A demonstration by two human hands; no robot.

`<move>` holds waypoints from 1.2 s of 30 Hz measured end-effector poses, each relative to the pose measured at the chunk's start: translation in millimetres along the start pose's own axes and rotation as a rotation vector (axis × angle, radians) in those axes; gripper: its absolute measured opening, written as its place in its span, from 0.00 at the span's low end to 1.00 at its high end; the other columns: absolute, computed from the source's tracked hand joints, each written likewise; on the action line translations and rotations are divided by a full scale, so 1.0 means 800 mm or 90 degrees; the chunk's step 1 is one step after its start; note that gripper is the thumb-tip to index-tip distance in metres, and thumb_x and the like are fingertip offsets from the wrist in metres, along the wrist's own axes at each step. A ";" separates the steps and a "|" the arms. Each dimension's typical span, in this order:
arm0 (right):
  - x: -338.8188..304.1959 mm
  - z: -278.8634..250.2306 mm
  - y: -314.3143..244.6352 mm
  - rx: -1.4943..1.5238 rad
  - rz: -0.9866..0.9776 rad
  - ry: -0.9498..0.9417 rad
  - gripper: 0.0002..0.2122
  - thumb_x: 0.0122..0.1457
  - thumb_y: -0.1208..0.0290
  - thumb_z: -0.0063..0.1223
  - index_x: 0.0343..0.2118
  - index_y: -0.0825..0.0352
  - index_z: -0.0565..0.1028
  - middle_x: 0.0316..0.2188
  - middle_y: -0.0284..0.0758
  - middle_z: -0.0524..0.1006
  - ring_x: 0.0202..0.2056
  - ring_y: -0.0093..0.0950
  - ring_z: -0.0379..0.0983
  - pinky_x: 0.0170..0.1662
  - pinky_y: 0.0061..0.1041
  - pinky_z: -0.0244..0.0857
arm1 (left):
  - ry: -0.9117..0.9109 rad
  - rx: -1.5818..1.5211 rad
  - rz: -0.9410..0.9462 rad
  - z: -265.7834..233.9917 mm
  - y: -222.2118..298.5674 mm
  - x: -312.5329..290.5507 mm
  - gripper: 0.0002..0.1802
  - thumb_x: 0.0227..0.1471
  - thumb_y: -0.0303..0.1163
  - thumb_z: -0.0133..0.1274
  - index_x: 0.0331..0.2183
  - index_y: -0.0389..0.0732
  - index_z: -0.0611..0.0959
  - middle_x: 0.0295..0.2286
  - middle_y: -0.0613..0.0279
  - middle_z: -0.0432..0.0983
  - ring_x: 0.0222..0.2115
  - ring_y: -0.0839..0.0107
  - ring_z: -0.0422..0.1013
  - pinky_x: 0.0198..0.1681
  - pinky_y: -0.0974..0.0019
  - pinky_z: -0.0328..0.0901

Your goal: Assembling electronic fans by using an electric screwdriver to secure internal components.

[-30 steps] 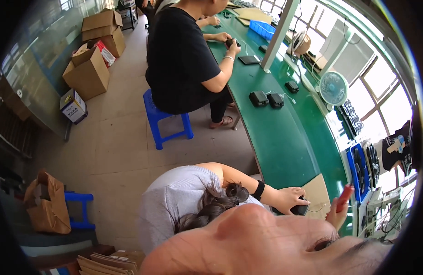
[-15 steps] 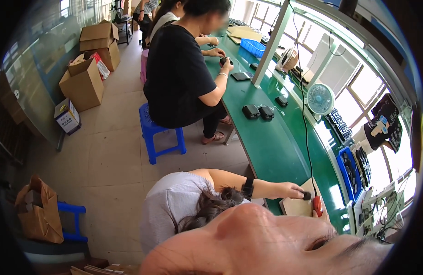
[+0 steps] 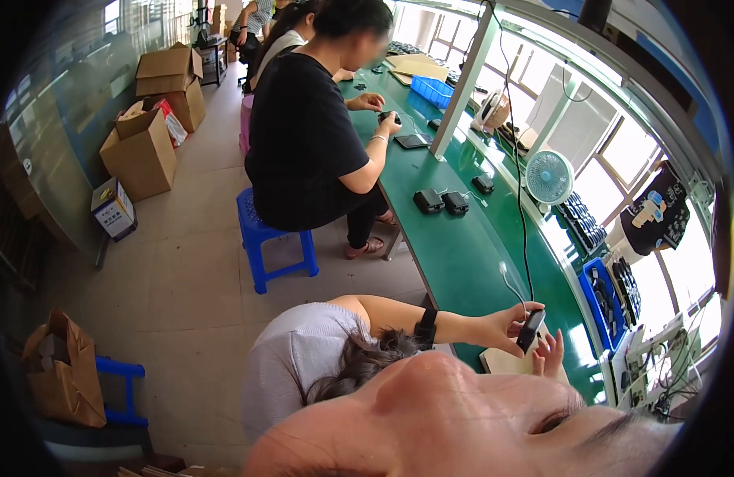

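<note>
My left arm, with a black band on the wrist, reaches over the green bench point(image 3: 462, 254). In its fingers my left hand point(image 3: 502, 327) grips a small black box-shaped device point(image 3: 532, 331), which is tilted up on end. A thin pale cable point(image 3: 512, 280) loops close above that hand. My right hand point(image 3: 550, 354) is just beside the device's lower end, its fingers raised and apart; whether a fingertip touches the device I cannot tell. Below both hands lies a tan board point(image 3: 502, 362), partly covered. A black cord point(image 3: 520, 199) hangs down to the device, its lower end hidden.
Further along the bench a co-worker in black point(image 3: 303, 143) sits on a blue stool point(image 3: 260, 246), handling a small dark item. Black boxes point(image 3: 429, 202), a fan point(image 3: 549, 176) and a blue bin point(image 3: 601, 298) stand on the bench. Cartons point(image 3: 140, 155) line the left side.
The red tool at the cord's end has dropped out of sight. My left hand has turned the device up and a little higher; my right hand's fingers have come up beside it.
</note>
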State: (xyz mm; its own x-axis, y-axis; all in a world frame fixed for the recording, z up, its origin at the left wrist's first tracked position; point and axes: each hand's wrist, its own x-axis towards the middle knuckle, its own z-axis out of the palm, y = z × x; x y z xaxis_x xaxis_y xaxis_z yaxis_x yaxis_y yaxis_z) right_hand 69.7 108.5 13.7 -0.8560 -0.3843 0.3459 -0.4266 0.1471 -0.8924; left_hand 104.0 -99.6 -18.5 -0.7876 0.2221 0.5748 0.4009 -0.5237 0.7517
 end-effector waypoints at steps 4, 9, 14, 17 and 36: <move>-0.023 0.033 -0.025 -0.006 -0.096 -0.097 0.37 0.50 0.74 0.51 0.65 0.69 0.51 0.60 0.44 0.60 0.62 0.37 0.56 0.64 0.35 0.48 | -0.090 0.188 0.127 0.030 0.003 0.010 0.58 0.40 0.16 0.63 0.64 0.48 0.46 0.54 0.59 0.59 0.58 0.68 0.58 0.61 0.62 0.56; -0.049 0.039 -0.035 -0.141 -0.183 0.004 0.38 0.46 0.74 0.53 0.64 0.69 0.53 0.61 0.46 0.58 0.63 0.41 0.54 0.65 0.38 0.45 | -0.167 0.130 0.043 0.044 0.008 0.006 0.60 0.41 0.18 0.63 0.65 0.47 0.43 0.58 0.58 0.54 0.61 0.67 0.54 0.62 0.61 0.53; -0.060 0.027 0.001 -0.202 -0.198 0.165 0.41 0.40 0.73 0.63 0.61 0.70 0.57 0.59 0.47 0.61 0.61 0.46 0.56 0.65 0.42 0.48 | -0.296 -0.272 -0.106 0.048 0.005 0.023 0.58 0.47 0.30 0.64 0.66 0.46 0.40 0.59 0.63 0.55 0.59 0.69 0.55 0.63 0.63 0.47; -0.033 0.039 -0.043 -0.393 -0.269 0.176 0.42 0.38 0.75 0.69 0.59 0.68 0.59 0.55 0.45 0.67 0.54 0.40 0.66 0.58 0.35 0.60 | -0.129 -0.197 -0.171 0.023 0.026 0.031 0.30 0.58 0.37 0.51 0.60 0.39 0.66 0.53 0.61 0.66 0.55 0.70 0.62 0.59 0.62 0.55; -0.246 -0.240 -0.033 -0.674 0.026 0.899 0.36 0.43 0.58 0.72 0.51 0.72 0.67 0.43 0.43 0.73 0.41 0.31 0.72 0.45 0.28 0.68 | -0.189 0.099 -0.404 -0.034 -0.038 0.051 0.22 0.62 0.30 0.44 0.55 0.29 0.66 0.53 0.46 0.66 0.55 0.55 0.65 0.58 0.56 0.61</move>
State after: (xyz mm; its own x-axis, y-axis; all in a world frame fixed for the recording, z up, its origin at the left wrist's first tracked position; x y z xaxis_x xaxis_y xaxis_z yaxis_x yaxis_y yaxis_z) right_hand 193.4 355.0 24.7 -0.2015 0.5585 0.8046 0.1013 0.8290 -0.5500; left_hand 47.3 -96.9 -26.6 -0.7394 0.6707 0.0591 -0.0127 -0.1017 0.9947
